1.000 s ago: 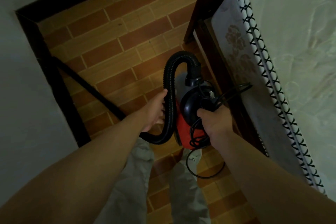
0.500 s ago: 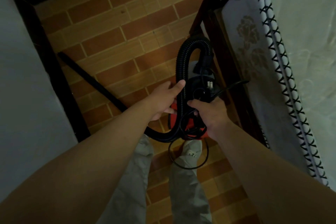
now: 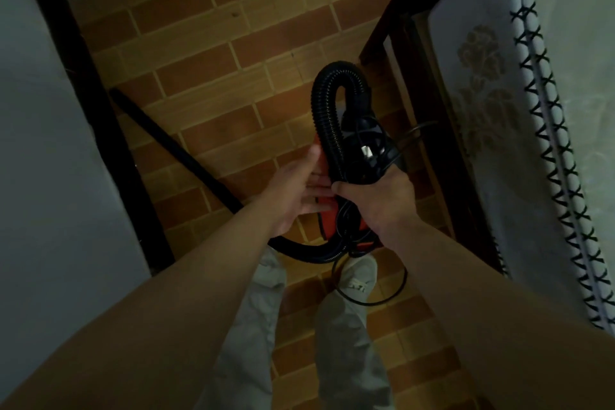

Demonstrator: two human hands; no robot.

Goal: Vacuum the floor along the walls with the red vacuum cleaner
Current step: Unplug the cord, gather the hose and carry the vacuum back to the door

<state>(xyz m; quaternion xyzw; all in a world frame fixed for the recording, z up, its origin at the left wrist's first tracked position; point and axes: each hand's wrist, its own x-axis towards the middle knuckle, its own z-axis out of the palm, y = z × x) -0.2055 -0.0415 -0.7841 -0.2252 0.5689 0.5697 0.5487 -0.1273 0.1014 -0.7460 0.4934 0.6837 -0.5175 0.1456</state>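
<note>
Fingers of the right hand (image 3: 379, 206) are curling tight round the black top of the red vacuum cleaner (image 3: 327, 226), clamping it together with a bundle of black cord (image 3: 382, 300). Only the thumb is showing, and it is pressing against the ribbed hose (image 3: 327, 116). The left hand (image 3: 293, 196) is lying against the cleaner's left side. Its fingers (image 3: 317, 191) are straight and slightly apart, touching the red body and gripping nothing.

The vacuum cleaner is sitting between the two hands, in front of the legs and over the pale shoe (image 3: 357, 276), just beside the bed frame (image 3: 429, 116). A plug (image 3: 366, 151) with bright metal pins is resting on its black top among the cord loops. The hose is rising from the far end in a tight arch, then running back down along the left side and sweeping under the left wrist. There it is joining a thin black tube (image 3: 173, 150), which is stretching across the floor (image 3: 233, 43) to the dark skirting (image 3: 100, 93) at the foot of the white wall (image 3: 43, 143). One loop of cord is hanging down past the shoe.

Grey trousers (image 3: 346, 349) are filling the lower middle. The floor is showing a brick pattern in brown and tan. On the right, a mattress (image 3: 572, 76) with cross-stitched piping is lying on the dark wooden frame.
</note>
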